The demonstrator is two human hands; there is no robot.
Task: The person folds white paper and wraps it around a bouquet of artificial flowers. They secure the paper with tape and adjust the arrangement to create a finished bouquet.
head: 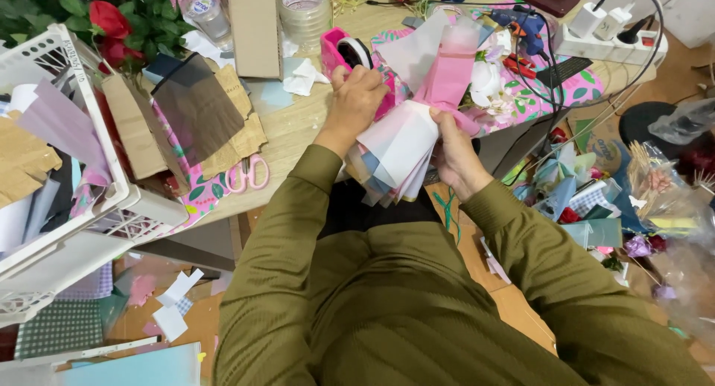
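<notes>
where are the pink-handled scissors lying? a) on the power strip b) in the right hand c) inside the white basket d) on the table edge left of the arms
d: the scissors lie flat on the table edge, left of the left hand and beside the brown paper.

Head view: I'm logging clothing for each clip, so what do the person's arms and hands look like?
Both arms wear long olive-green sleeves of finely ribbed knit, ending in snug cuffs at the wrists. The left hand and right hand are bare: no gloves, and no rings or watch that can be seen.
</notes>
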